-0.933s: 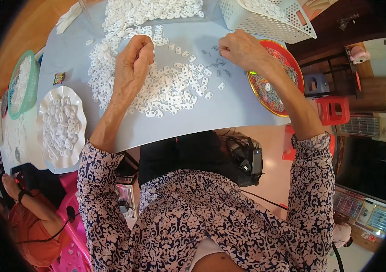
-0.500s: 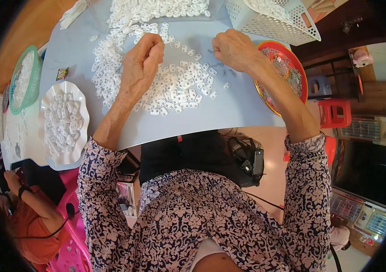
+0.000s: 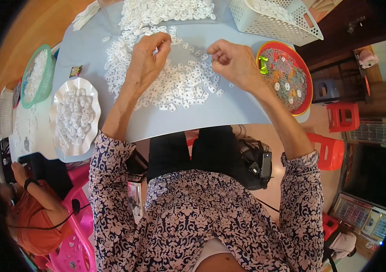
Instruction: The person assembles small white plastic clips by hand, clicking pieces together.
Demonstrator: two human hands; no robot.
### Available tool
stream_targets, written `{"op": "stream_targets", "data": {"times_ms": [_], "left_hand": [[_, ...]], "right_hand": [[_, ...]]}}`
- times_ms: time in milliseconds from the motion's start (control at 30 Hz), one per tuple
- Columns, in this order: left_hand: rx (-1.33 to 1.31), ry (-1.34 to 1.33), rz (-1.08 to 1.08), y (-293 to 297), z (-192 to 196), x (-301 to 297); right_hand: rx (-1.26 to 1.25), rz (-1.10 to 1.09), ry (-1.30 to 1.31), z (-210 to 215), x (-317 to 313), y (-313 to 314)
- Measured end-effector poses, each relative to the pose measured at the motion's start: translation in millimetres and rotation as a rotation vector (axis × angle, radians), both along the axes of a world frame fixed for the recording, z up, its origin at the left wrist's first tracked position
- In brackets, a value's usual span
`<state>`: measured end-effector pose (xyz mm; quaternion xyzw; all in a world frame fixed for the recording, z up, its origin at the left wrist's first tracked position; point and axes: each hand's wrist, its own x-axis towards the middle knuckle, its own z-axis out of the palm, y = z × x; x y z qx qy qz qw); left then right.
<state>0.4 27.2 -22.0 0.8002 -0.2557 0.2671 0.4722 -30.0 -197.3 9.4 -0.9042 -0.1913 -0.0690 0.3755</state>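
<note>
My left hand (image 3: 148, 61) is closed above the heap of small white plastic pieces (image 3: 122, 63), thumb and forefinger bent together at the far side. Across from it, my right hand (image 3: 237, 65) is also closed, its fingers curled toward the left hand over the right edge of the spread pieces (image 3: 179, 86). Anything in either hand's fingertips is too small or hidden to make out. The flat, oblong pieces have holes in them. Beside my right wrist stands a red bowl with a gold rim (image 3: 310, 86), holding grey metal bits and a few white pieces.
A clear bin (image 3: 218, 20) heaped with white pieces and a perforated white basket (image 3: 265, 27) stand at the back. Left are a scalloped white dish (image 3: 94, 97), a small wrapped packet (image 3: 75, 71) and a green basket (image 3: 50, 77). A person in orange (image 3: 43, 222) sits at lower left.
My right hand has shifted left, nearer my left hand, and turned so its curled fingers show. More of the red bowl is visible. The whole view has shifted slightly.
</note>
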Motion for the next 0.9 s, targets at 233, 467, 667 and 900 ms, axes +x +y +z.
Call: {"op": "stream_targets", "data": {"times_ms": [233,467,667,900], "left_hand": [[0.276,-0.073,0.006,25.7,7.4,-2.1],[0.592,-0.03,-0.016,23.1,-3.1,-11.6],[0.624,0.021,-0.065,18.0,-3.8,-11.4],[0.672,0.115,-0.104,17.1,-4.4,-14.1]], "right_hand": [[0.112,0.0,-0.328,-36.9,-15.3,4.6],[0.107,-0.028,-0.389,-45.0,-19.0,7.2],[0.158,-0.002,-0.378,-39.6,-19.3,10.4],[0.181,-0.014,-0.362,-38.6,-20.3,10.6]]}}
